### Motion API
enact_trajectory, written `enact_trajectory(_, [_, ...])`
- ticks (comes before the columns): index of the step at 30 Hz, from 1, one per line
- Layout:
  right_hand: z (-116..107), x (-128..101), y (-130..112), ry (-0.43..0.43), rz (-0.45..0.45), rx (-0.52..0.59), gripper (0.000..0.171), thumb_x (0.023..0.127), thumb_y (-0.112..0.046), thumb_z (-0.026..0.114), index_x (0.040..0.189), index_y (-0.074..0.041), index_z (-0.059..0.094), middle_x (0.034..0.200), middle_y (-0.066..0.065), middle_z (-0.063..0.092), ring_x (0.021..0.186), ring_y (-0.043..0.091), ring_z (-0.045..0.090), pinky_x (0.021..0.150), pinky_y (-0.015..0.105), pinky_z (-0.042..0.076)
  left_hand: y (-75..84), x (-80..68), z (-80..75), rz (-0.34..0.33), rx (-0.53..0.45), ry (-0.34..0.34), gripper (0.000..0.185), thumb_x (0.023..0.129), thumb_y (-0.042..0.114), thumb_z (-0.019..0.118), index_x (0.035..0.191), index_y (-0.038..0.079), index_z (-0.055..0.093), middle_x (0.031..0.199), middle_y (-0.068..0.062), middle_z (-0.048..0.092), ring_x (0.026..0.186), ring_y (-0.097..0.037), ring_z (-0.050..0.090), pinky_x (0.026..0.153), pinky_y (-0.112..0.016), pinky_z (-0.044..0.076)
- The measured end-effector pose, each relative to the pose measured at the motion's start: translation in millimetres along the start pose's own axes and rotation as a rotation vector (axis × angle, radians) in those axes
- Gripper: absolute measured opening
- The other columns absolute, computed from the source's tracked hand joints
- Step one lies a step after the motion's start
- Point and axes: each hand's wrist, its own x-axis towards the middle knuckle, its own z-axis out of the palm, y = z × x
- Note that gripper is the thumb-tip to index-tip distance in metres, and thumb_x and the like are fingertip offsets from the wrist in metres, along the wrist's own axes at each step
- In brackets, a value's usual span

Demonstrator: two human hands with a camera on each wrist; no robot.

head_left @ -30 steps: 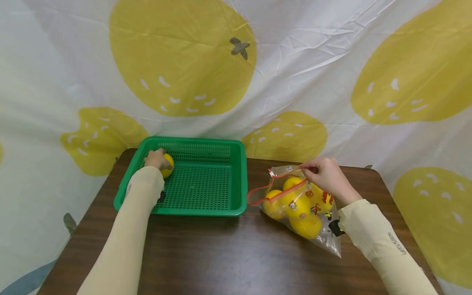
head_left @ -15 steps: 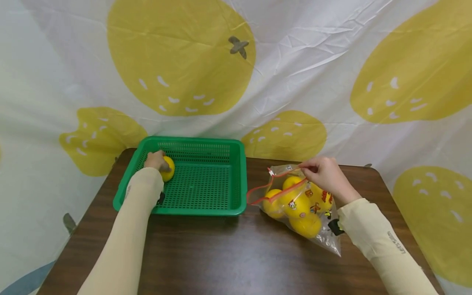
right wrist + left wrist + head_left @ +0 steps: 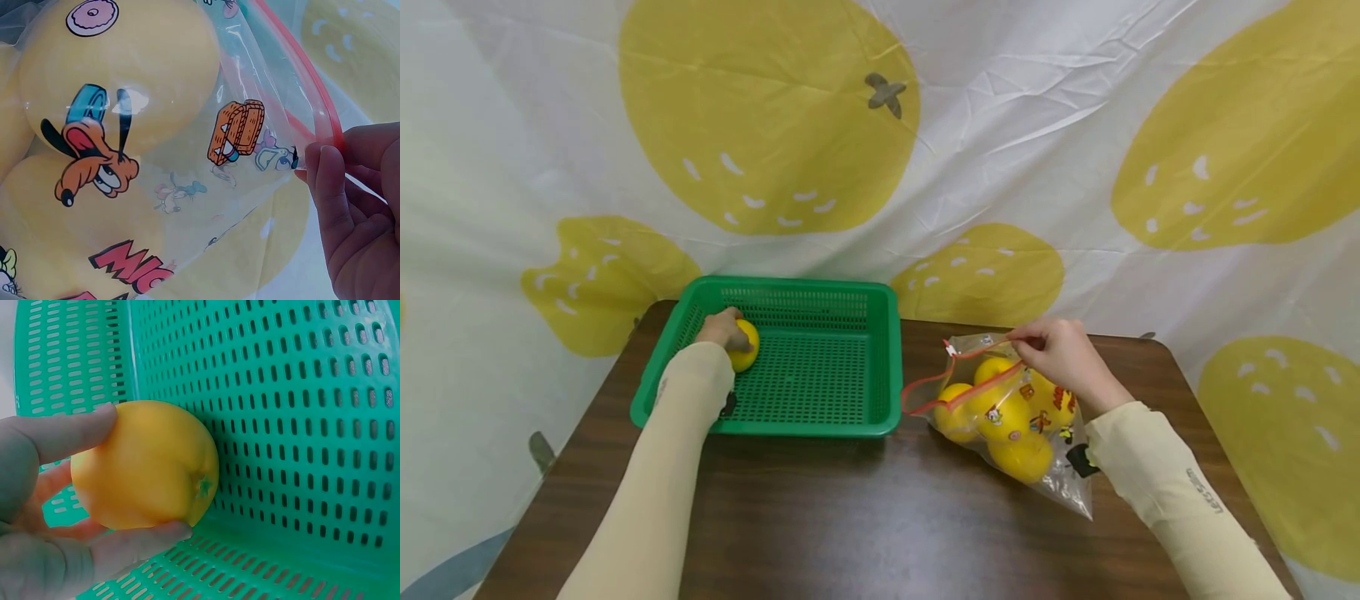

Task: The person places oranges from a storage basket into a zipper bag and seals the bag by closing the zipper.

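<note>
In the left part of the green plastic basket [image 3: 805, 431], my left hand [image 3: 722, 327] holds a yellow-orange orange [image 3: 744, 346]. The left wrist view shows thumb and fingers around this orange [image 3: 147, 465], its green star-shaped stem end facing the basket's slotted floor. On the right, my right hand [image 3: 1063, 360] pinches the rim of a clear zip bag [image 3: 1067, 492] between thumb and fingertips. The bag's red-edged mouth gapes toward the basket. Several yellow fruits [image 3: 1022, 458] lie inside it, and cartoon prints cover its side, seen large in the right wrist view.
Basket and bag stand side by side on a dark brown wooden table [image 3: 880, 517], a narrow gap between them. Directly behind the table hangs a white cloth [image 3: 1000, 150] printed with big yellow fruits.
My left hand has shifted slightly to the right with the orange, still within the basket. My right hand and the bag stay where they were.
</note>
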Motion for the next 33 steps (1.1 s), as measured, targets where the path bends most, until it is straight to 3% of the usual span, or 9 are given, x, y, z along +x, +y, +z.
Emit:
enact_trajectory(2, [0,0,0,-0.001,-0.001,-0.003,0.013,0.083,-0.002,0.061,0.09,0.002,0.071,0.076,0.012,0.067,0.051,0.011,0.047,0.047,0.024,0.041,1.1,3.5,0.1,0.074,0.107,0.043,0.059,0.09,0.015,0.052,0.142,0.009,0.024,0.14,-0.028,0.017,0.117,-0.039,0.031,0.085,-0.048,0.043])
enact_trajectory(3, [0,0,0,-0.001,-0.001,-0.004,0.013,0.083,-0.002,0.061,0.09,0.002,0.071,0.075,0.012,0.067,0.051,0.011,0.047,0.047,0.024,0.041,1.0,5.5,0.0,0.072,0.121,0.047,0.059,0.09,0.016,0.053,0.142,0.009,0.025,0.14,-0.027,0.019,0.117,-0.039,0.03,0.086,-0.048,0.042])
enact_trajectory(5, [0,0,0,-0.004,0.0,-0.004,0.013,0.083,-0.002,0.061,0.09,0.002,0.07,0.075,0.012,0.067,0.051,0.011,0.047,0.047,0.024,0.041,2.2,11.0,-0.6,0.14,0.242,0.098,0.06,0.087,0.016,0.058,0.136,0.0,0.029,0.131,-0.033,0.026,0.115,-0.041,0.034,0.088,-0.045,0.042])
enact_trajectory(6, [0,1,0,-0.005,0.001,-0.005,0.013,0.083,-0.002,0.061,0.09,0.002,0.07,0.074,0.012,0.067,0.05,0.011,0.047,0.047,0.024,0.041,2.2,12.7,-0.9,0.134,0.249,0.099,0.061,0.086,0.017,0.059,0.136,0.0,0.029,0.131,-0.033,0.027,0.115,-0.041,0.034,0.089,-0.045,0.042])
enact_trajectory(11, [-1,1,-1,-0.017,0.009,-0.002,0.014,0.084,-0.002,0.059,0.092,0.002,0.07,0.076,0.012,0.067,0.051,0.011,0.046,0.047,0.025,0.04,3.1,16.2,-2.3,0.131,0.226,0.081,0.065,0.085,0.021,0.062,0.138,0.002,0.029,0.132,-0.032,0.03,0.114,-0.041,0.037,0.089,-0.047,0.041])
enact_trajectory(15, [-1,2,0,-0.023,0.007,0.001,0.015,0.084,-0.002,0.058,0.092,0.003,0.07,0.077,0.012,0.067,0.051,0.011,0.047,0.047,0.025,0.041,5.5,14.1,-1.6,0.175,0.159,0.054,0.066,0.085,0.021,0.062,0.139,0.005,0.028,0.132,-0.029,0.032,0.111,-0.039,0.04,0.086,-0.047,0.043])
enact_trajectory(20, [0,1,0,-0.015,0.0,0.004,0.015,0.084,-0.002,0.059,0.092,0.003,0.07,0.078,0.013,0.067,0.052,0.011,0.047,0.047,0.025,0.041,11.1,8.3,2.6,0.281,0.058,0.015,0.067,0.084,0.02,0.063,0.14,0.008,0.028,0.133,-0.026,0.034,0.108,-0.039,0.044,0.077,-0.045,0.05])
enact_trajectory(25, [1,1,1,-0.011,-0.003,0.001,0.015,0.083,-0.001,0.058,0.092,0.002,0.07,0.08,0.014,0.067,0.053,0.012,0.048,0.049,0.025,0.042,19.1,-3.2,7.4,0.397,0.032,0.003,0.068,0.083,0.02,0.065,0.14,0.009,0.029,0.135,-0.024,0.034,0.11,-0.039,0.045,0.072,-0.044,0.052])
enact_trajectory(33, [1,2,1,-0.012,0.002,0.003,0.015,0.083,0.0,0.058,0.092,0.003,0.07,0.078,0.014,0.067,0.053,0.013,0.048,0.048,0.025,0.042,46.6,-26.7,24.0,0.534,-0.004,-0.064,0.07,0.08,0.022,0.069,0.139,0.013,0.032,0.136,-0.021,0.033,0.111,-0.039,0.045,0.071,-0.042,0.053])
